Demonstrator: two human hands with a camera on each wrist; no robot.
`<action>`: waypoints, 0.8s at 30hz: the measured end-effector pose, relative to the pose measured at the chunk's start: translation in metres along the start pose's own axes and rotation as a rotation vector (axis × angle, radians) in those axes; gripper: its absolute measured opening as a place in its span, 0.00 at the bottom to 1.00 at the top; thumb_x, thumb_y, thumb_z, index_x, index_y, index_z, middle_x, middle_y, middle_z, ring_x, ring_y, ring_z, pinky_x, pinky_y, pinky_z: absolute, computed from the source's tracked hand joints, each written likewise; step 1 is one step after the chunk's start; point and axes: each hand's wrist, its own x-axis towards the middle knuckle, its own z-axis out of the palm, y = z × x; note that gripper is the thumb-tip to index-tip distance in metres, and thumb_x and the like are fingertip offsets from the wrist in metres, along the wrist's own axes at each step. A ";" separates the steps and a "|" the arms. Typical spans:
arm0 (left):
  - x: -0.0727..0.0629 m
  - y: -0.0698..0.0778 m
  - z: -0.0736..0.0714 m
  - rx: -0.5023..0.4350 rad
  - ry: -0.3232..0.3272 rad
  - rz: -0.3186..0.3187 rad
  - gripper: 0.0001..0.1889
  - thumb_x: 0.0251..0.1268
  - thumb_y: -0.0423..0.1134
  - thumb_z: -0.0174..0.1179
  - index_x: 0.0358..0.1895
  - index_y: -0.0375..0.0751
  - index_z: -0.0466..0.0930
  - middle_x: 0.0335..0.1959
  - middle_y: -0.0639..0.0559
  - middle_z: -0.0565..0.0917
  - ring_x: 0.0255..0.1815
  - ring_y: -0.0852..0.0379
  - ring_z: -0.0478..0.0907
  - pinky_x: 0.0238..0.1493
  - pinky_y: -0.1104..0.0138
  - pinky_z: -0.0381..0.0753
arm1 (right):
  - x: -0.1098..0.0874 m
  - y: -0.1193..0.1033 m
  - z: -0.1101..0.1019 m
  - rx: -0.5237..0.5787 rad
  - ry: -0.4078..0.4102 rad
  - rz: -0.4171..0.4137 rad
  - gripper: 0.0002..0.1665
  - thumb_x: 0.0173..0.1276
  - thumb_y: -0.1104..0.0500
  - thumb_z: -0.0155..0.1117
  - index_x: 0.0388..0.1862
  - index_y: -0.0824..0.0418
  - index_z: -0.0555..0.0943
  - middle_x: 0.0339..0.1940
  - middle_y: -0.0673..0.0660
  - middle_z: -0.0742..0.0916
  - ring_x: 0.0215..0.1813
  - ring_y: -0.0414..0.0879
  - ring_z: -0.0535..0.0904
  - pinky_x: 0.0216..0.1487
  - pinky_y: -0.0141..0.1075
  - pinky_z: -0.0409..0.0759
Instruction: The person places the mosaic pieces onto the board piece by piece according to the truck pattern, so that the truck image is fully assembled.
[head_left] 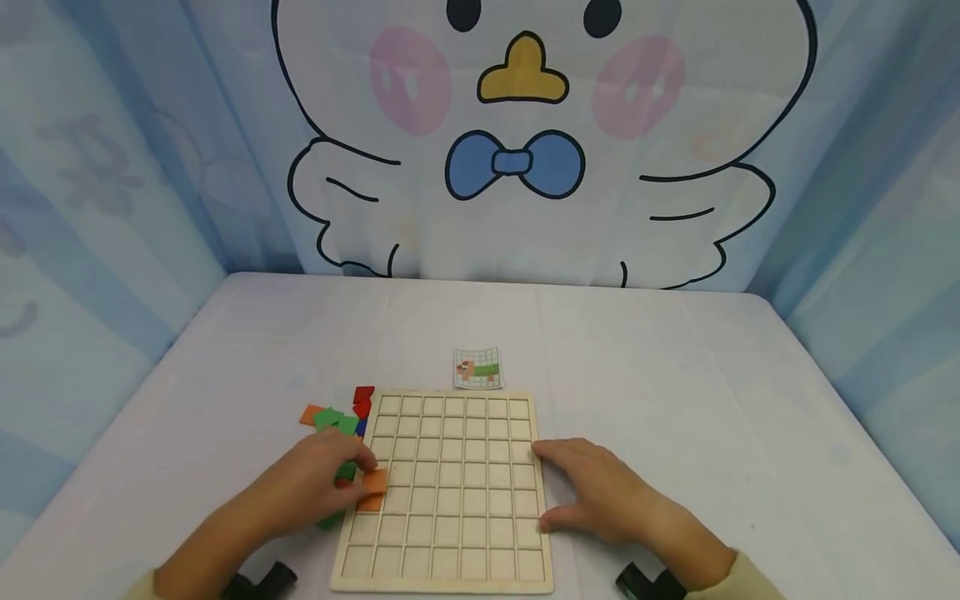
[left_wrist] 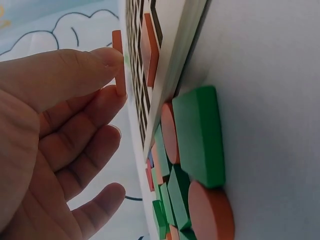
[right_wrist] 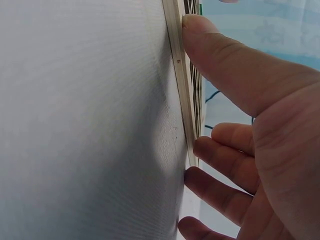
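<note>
My left hand point(head_left: 315, 482) pinches an orange square tile point(left_wrist: 118, 44) between thumb and finger, just over the left side of a wooden grid board point(head_left: 444, 563). A second orange tile point(left_wrist: 150, 50) lies on the board in the leftmost column, partly covered by the held one in the head view. At the board's right edge, my right hand point(head_left: 603, 493) rests with thumb and fingertips against the frame, its fingers loosely spread. All the other squares of the grid in sight are bare.
Loose green pieces point(left_wrist: 201, 137), round orange pieces point(left_wrist: 212, 212) and red pieces point(head_left: 363, 395) lie along the board's left side, partly under my left hand. A small picture card point(head_left: 477, 369) with a gridded design sits behind the board's far edge.
</note>
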 end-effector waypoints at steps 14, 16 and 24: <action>0.004 0.005 0.009 0.009 0.003 0.074 0.08 0.59 0.41 0.72 0.39 0.54 0.84 0.37 0.66 0.78 0.39 0.63 0.72 0.41 0.63 0.77 | 0.000 0.000 -0.001 -0.014 0.001 -0.023 0.50 0.57 0.36 0.74 0.69 0.66 0.72 0.65 0.61 0.79 0.65 0.59 0.73 0.62 0.57 0.70; 0.004 0.005 0.010 0.016 -0.001 0.079 0.08 0.58 0.42 0.73 0.39 0.54 0.84 0.37 0.66 0.78 0.41 0.62 0.74 0.44 0.61 0.78 | 0.000 0.000 -0.001 -0.011 -0.001 -0.019 0.50 0.57 0.37 0.74 0.69 0.66 0.72 0.65 0.61 0.79 0.66 0.59 0.73 0.62 0.57 0.70; 0.005 0.009 0.012 0.004 -0.012 0.074 0.08 0.57 0.39 0.74 0.38 0.53 0.85 0.34 0.67 0.76 0.39 0.63 0.71 0.40 0.65 0.76 | 0.000 0.000 -0.001 -0.013 0.003 -0.021 0.50 0.57 0.36 0.74 0.69 0.66 0.72 0.65 0.61 0.79 0.65 0.59 0.73 0.62 0.57 0.70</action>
